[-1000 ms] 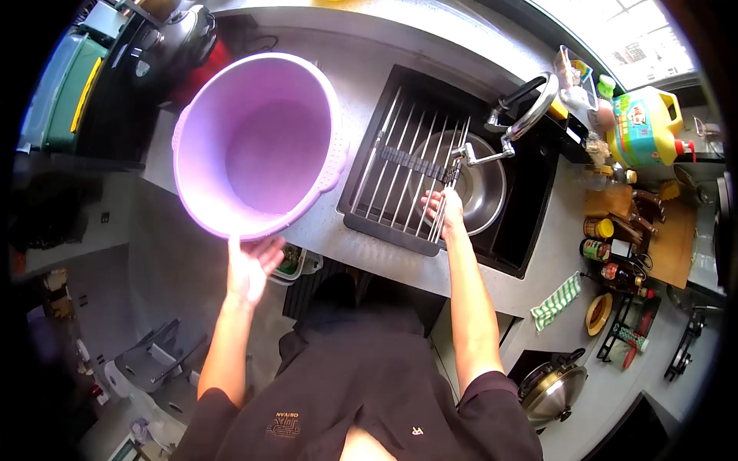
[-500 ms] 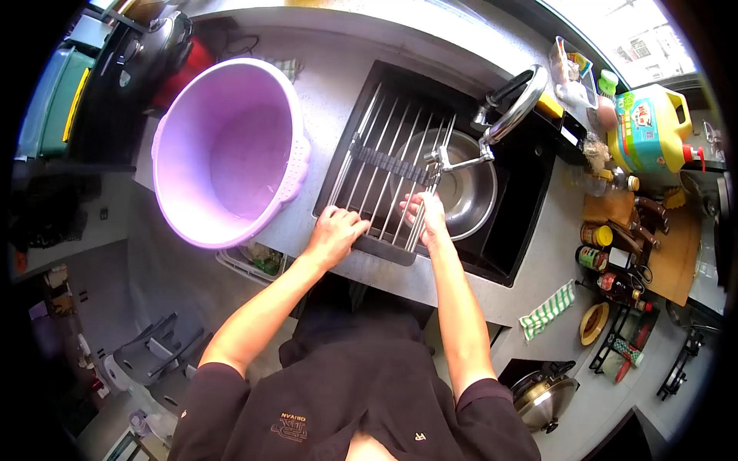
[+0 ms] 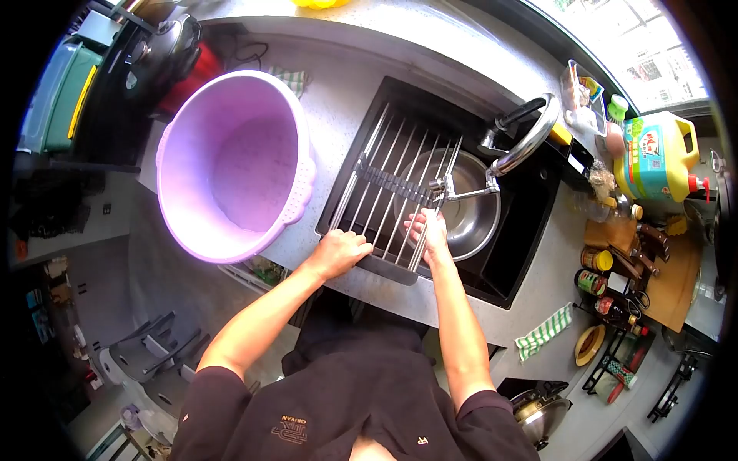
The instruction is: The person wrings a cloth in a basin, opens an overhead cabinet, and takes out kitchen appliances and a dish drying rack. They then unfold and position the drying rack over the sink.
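A roll-up dish drying rack [image 3: 393, 184] with steel rods and dark end strips lies across the left part of the black sink [image 3: 520, 250]. My left hand [image 3: 340, 254] is closed over its near edge, toward the left corner. My right hand [image 3: 427, 232] has its fingers curled around the rods along the rack's right side. Beneath the rack's right edge a steel bowl [image 3: 478, 223] sits in the sink, partly hidden by the rods and my right hand. The chrome faucet [image 3: 530, 146] reaches over the bowl, its spout end close to the rack's right side.
A large purple basin [image 3: 301, 180] stands on the counter left of the sink. Right of the sink are a yellow jug [image 3: 653, 157], several jars, a knife block with knives [image 3: 653, 246] and a green-striped cloth [image 3: 544, 332]. A lidded pot [image 3: 538, 419] is at lower right.
The whole view has shifted, so the sink and basin appear slightly lower. Both hands keep their hold on the rack, which shows no clear movement in the sink.
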The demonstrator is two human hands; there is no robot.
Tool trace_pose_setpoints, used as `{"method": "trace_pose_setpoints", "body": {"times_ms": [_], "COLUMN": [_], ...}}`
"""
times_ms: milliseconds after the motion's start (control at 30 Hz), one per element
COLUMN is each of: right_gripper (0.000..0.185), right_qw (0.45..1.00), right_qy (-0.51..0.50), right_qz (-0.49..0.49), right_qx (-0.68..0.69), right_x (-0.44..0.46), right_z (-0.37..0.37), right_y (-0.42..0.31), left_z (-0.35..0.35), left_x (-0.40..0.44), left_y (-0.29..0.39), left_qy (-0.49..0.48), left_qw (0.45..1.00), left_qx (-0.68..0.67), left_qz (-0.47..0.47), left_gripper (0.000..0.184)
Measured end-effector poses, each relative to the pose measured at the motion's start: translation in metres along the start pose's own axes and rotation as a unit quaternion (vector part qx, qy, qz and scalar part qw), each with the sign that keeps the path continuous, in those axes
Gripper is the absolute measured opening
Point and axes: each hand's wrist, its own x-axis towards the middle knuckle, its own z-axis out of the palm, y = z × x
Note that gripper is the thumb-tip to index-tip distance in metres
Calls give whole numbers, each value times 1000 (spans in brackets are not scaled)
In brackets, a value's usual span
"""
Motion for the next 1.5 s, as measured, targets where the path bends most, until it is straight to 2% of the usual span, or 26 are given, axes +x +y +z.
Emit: {"method": "trace_pose_setpoints", "body": {"times_ms": [133, 267, 400, 467, 600, 667, 700, 733, 800, 833, 867, 900, 933, 1000, 1033, 1067, 1133, 1167, 1200, 1233, 1267, 1300, 1333, 1433, 1467, 1500], "right_gripper": [37, 38, 41, 54, 63, 58, 56, 53, 45, 42, 39, 39, 40, 36, 37, 37, 39, 45, 70, 93, 104, 105, 107, 108, 100, 90], "right_qw": [1000, 999, 999, 999, 997, 999, 999, 998, 994, 994, 993, 992, 991, 987, 987, 987, 985, 983, 972, 956, 924, 960, 975, 985, 974, 977], "right_qy": [-10, -35, -41, -31, -15, -19, -19, -17, -13, -11, -8, 13, 34, 20, 21, 24, -3, -50, -167, -225, -312, -181, -46, -153, -205, -161], "right_qz": [4, -8, 9, 30, 61, 38, 38, 37, 46, 32, 19, 8, 0, -12, -31, -50, -125, -99, -44, 20, 10, -41, -90, -84, -91, -78], "right_qx": [-9, -2, 13, -2, 34, 17, 30, 42, 96, 103, 113, 124, 131, 160, 157, 153, 118, 148, 159, 187, 222, 210, 196, -10, -31, -115], "right_x": [4, 6, -6, -4, 1, 0, -6, -14, -36, -50, -65, -80, -95, -110, -128, -144, -162, -168, -194, -202, -207, -211, -215, -223, -218, -220], "right_z": [0, -5, -2, 2, 2, 0, 2, 2, 4, 7, 12, 22, 31, 36, 47, 54, 47, 29, -39, -91, -137, -179, -208, -185, -185, -171], "right_y": [-4, -3, -17, -21, -24, -21, -21, -20, -14, -13, -9, -3, 6, 40, 52, 62, 81, 83, 64, 45, 14, -11, -26, -81, -80, -88], "left_z": [1, 2, -2, -1, -4, -11, -22, -28, -103, -100, -93, -78, -45, -44, -27, -17, -27, -27, -26, -31, -35, -35, -45, -48, -52, -50], "left_x": [4, 3, -1, 0, -2, -2, -6, -14, -28, -52, -80, -101, -118, -118, -113, -110, -113, -116, -132, -140, -146, -153, -149, -140, -131, -127], "left_y": [-5, 0, 6, 3, 7, 12, 20, 24, 70, 79, 88, 100, 107, 107, 97, 89, 73, 68, 56, 51, 47, 42, 45, 45, 46, 46], "left_qy": [-18, -10, 35, 35, 50, 75, 53, 29, 70, 123, 173, 281, 322, 252, 261, 272, 183, 182, 161, 139, 117, 84, 72, 11, -3, -5], "left_qw": [1000, 999, 999, 999, 999, 997, 998, 999, 991, 977, 954, 889, 770, 518, 593, 586, 433, 455, 473, 479, 484, 481, 503, 588, 623, 653], "left_qx": [-9, 41, 28, 18, 16, 11, 13, 1, 19, -31, -81, -194, -402, -659, -637, -613, -733, -740, -752, -759, -766, -777, -767, -729, -712, -688], "left_qz": [20, 22, -1, 17, 5, -7, -40, -41, -111, -172, -229, -305, -376, -483, -418, -456, -492, -461, -430, -418, -406, -396, -392, -350, -324, -315], "left_gripper": [10, 4, 2, 2, 1, 1, 3, 23, 58, 76, 94, 102, 102, 98, 83, 69, 55, 46, 48, 49, 50, 54, 56, 58, 59, 60]}}
